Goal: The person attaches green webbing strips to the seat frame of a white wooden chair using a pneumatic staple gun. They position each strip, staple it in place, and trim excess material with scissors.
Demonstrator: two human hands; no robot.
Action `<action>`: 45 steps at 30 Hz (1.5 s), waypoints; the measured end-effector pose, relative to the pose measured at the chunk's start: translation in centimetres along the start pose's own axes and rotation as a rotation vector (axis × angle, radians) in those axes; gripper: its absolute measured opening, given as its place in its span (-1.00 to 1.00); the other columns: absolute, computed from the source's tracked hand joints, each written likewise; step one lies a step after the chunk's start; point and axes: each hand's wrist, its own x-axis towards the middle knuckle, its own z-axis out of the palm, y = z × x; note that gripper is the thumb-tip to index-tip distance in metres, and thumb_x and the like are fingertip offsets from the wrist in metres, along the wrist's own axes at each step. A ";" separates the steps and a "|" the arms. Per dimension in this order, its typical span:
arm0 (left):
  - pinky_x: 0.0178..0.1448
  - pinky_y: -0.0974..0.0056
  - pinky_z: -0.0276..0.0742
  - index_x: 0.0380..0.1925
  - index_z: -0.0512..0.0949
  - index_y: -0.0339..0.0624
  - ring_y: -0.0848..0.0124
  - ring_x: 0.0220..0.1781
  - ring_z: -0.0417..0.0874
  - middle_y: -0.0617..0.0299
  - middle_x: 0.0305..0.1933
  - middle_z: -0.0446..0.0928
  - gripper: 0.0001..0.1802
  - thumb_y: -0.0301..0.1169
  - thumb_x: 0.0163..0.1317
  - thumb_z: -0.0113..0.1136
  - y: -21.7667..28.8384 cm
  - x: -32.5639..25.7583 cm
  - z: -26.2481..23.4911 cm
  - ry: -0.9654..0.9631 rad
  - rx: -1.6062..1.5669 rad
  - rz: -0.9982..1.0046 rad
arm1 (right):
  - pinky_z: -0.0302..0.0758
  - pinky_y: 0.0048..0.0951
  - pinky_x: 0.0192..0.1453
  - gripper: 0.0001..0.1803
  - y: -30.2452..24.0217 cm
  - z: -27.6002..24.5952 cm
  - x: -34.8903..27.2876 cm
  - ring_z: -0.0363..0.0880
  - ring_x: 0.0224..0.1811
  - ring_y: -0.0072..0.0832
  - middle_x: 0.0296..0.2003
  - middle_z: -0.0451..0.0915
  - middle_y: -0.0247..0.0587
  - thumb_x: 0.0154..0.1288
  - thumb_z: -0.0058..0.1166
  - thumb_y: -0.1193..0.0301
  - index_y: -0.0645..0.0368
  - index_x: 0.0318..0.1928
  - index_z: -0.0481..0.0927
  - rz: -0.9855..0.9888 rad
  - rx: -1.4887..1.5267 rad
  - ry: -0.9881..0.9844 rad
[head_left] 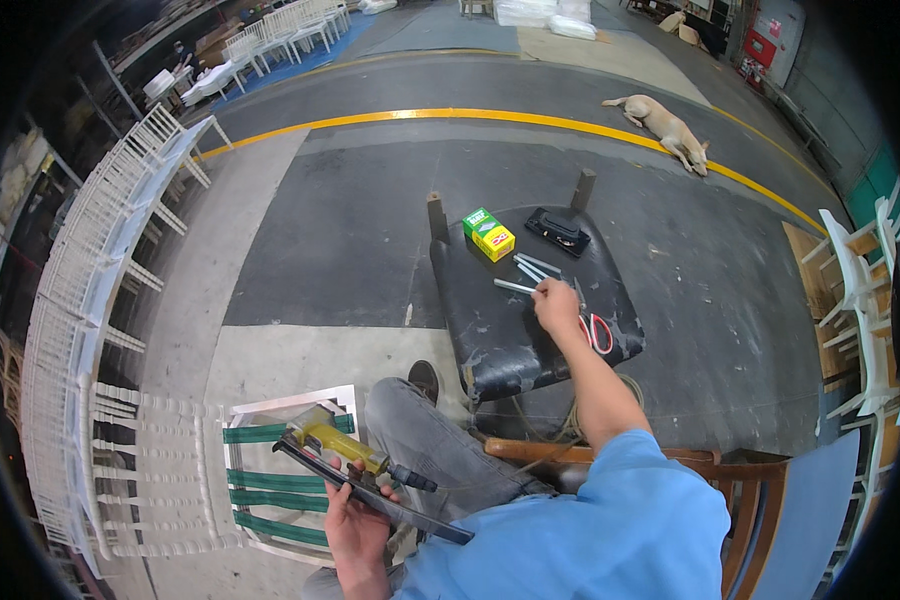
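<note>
My left hand (pixel 355 525) is wrapped around the black magazine of a yellow air staple gun (pixel 335 440), held above a white chair frame with green webbing straps (pixel 275 482). My right hand (pixel 555 306) reaches over a worn black padded seat (pixel 515 355), its fingers pinched at the end of a silver strip of staples (pixel 513 286). Further strips (pixel 537 266) lie loose just beyond those fingers. Red-handled scissors (pixel 598 334) rest beside my right wrist, partly covered by it. Farther back on the seat are a green and yellow box (pixel 489 234) and a black tool or case (pixel 558 230).
Two wooden posts (pixel 437 217) rise from the seat's far corners. White chairs (pixel 80 300) line the left; more white chairs (pixel 855 280) stand at right. A thin hose (pixel 573 420) hangs by the brown wooden chair (pixel 740 470). A dog (pixel 665 127) lies near the yellow floor line.
</note>
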 end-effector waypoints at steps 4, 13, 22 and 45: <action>0.10 -0.18 0.56 0.46 0.27 0.27 0.04 -0.03 0.58 0.23 0.35 0.46 -0.42 -0.35 0.47 0.03 0.1 0.1 0.6 0.030 0.010 0.021 | 0.61 -0.17 -0.08 -0.79 -0.2 -3.5 0.7 0.73 -0.23 -0.17 -0.30 0.73 -0.05 0.24 0.41 0.35 0.21 -0.20 0.73 -0.248 0.264 0.203; 0.08 -0.16 0.60 0.47 0.29 0.25 0.05 -0.05 0.63 0.22 0.33 0.49 -0.42 -0.35 0.47 0.05 0.3 1.5 0.9 0.013 0.010 0.002 | 0.55 -0.42 -0.25 -0.76 -1.5 -7.7 3.3 0.64 -0.42 -0.54 -0.48 0.71 -0.18 0.21 0.45 0.36 0.30 -0.28 0.73 -0.118 0.491 0.208; 0.06 -0.09 0.64 0.46 0.34 0.25 0.06 -0.06 0.64 0.21 0.29 0.52 -0.47 -0.32 0.51 0.05 0.3 1.7 0.2 0.063 -0.011 0.014 | 0.64 -0.10 0.04 -0.75 2.8 -6.8 1.7 0.76 -0.12 0.05 -0.26 0.76 0.12 0.14 0.43 0.32 0.21 -0.23 0.80 0.000 -0.029 -0.097; 0.07 -0.21 0.62 0.50 0.24 0.22 0.03 -0.09 0.65 0.19 0.29 0.52 -0.42 -0.38 0.52 -0.01 1.0 1.2 -1.9 0.108 -0.054 0.047 | 0.58 0.04 0.10 -0.78 -1.5 1.7 2.3 0.67 -0.01 0.11 -0.11 0.67 0.15 0.23 0.30 0.43 0.21 -0.13 0.68 -0.160 -0.096 0.094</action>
